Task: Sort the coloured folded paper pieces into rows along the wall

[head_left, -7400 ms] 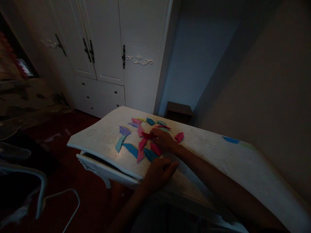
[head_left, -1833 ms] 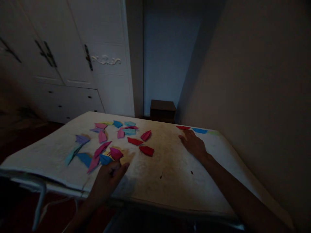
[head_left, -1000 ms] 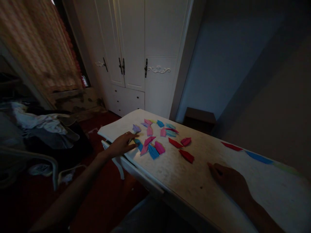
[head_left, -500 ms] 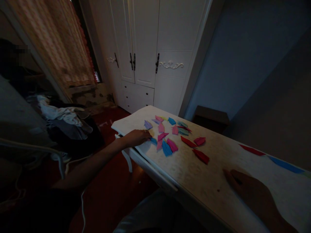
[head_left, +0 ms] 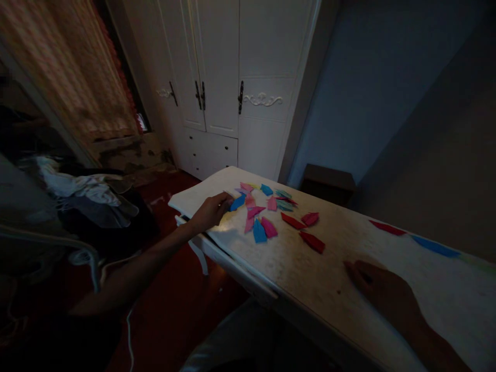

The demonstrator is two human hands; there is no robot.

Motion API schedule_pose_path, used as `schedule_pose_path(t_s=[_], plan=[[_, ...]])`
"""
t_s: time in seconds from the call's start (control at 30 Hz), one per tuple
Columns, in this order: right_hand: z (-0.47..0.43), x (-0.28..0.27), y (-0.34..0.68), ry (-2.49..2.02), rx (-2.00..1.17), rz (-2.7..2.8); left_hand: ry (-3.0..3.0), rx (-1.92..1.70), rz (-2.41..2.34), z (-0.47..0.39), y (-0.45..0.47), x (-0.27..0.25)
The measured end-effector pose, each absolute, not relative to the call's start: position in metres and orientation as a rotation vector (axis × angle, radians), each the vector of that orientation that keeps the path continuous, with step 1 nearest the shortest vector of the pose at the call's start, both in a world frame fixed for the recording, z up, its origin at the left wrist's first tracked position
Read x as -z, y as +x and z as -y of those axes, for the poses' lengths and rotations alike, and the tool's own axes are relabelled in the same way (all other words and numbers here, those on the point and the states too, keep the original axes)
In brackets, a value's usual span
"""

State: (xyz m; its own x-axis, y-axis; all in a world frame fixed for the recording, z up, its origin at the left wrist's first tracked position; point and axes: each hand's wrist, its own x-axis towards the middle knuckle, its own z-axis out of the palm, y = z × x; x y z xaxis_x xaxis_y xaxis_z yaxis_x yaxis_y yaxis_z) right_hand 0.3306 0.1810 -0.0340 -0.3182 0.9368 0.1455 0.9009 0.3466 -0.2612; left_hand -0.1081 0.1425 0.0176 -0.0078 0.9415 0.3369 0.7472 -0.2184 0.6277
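My left hand (head_left: 214, 209) is closed in a pinch on a blue folded paper piece (head_left: 237, 202), held at the left side of a loose group of such pieces. Pink folded paper pieces (head_left: 249, 200) lie just right of it, along with another blue folded piece (head_left: 259, 231) and a magenta one (head_left: 268, 227). My right hand (head_left: 383, 289) rests on the pale table (head_left: 287, 263) at the right, fingers stretched out and a gap beside the thumb, with nothing visible in it. Red folded paper pieces (head_left: 312, 242) lie between the two hands.
Along the table's far edge lie a red strip (head_left: 387, 228) and a blue strip (head_left: 436, 246). A white wardrobe (head_left: 263, 134) and a dark box-like stand (head_left: 327, 181) are behind the table. Clothes (head_left: 77, 181) are heaped at the left.
My left hand has picked up the blue paper piece beside it and lifted it slightly. The view has shifted a little; my right hand remains resting on the table.
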Motion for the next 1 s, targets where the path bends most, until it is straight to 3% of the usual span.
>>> schedule_pose_path(t_s=[0.43, 0.7, 1.0], plan=[[-0.175, 0.038, 0.321, -1.484, 0.02, 2.421, 1.775, -1.039, -1.301, -0.172, 0.012, -0.059], [-0.172, 0.026, 0.315, -1.567, -0.028, 2.479, 1.871, -0.783, -1.112, -0.214, 0.124, -0.074], [-0.175, 0.025, 0.316, -1.556, -0.114, 2.483, 2.505, -0.749, -0.993, -0.279, 0.267, -0.063]])
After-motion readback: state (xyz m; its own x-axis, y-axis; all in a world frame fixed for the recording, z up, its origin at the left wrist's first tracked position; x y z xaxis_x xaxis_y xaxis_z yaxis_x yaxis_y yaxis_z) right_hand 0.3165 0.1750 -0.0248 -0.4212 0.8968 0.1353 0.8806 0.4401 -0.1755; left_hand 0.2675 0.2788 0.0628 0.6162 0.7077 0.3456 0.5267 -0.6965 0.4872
